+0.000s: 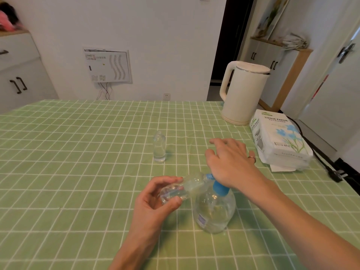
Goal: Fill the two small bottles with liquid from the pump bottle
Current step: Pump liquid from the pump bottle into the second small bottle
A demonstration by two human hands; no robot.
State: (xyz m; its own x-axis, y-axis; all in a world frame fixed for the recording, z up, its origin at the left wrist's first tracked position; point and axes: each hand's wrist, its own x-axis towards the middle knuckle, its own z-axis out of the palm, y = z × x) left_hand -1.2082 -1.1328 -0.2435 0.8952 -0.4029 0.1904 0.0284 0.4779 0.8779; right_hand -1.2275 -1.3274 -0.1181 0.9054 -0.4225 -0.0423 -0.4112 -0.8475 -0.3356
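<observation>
On the cloth, pump bottle (pixel 214 209): upright near the table's front edge, roughly at 6 o'clock on the green checked cloth (pixel 78 152). It is clear, part full, and has a blue pump head (pixel 219 187).
Held bottle (pixel 183 189): at 10 o'clock of the pump bottle, off the table and tipped almost flat. Its mouth points at the spout, probably so the liquid goes straight in.
Left hand (pixel 153 203): thumb and fingers are curled round the held bottle's base end. This leaves the neck free at the spout.
Right hand (pixel 229 158): the heel rests on the pump head, fingers spread, nearly straight and gripping nothing. It looks set to press down with the palm.
Far bottle (pixel 159 147): stands upright at 11 o'clock, well apart from both hands. It seems to hold clear liquid, but the level is hard to read.
Step, as I judge it: filling the held bottle. If the mouth slips off the spout, liquid would spill on the cloth.
Kettle (pixel 243 94): cream, at 1 o'clock near the back edge.
Tissues (pixel 280 139): a pack at 2 o'clock, just in front of the kettle.
Cord (pixel 321 162): black, runs along the right edge past the tissues.
</observation>
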